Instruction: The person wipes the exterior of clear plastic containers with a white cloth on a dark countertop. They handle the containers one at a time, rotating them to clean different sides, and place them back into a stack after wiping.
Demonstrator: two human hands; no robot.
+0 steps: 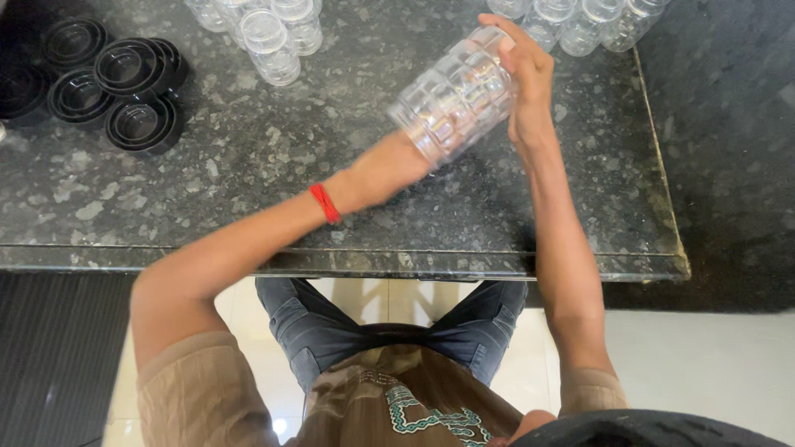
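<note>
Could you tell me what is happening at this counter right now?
A person holds a clear jar tilted above the granite counter. The left hand is at the jar's open mouth and partly hidden behind it, a red band on that wrist. The right hand grips the jar's other end. More clear jars stand along the far edge, and black lids lie at the far left.
</note>
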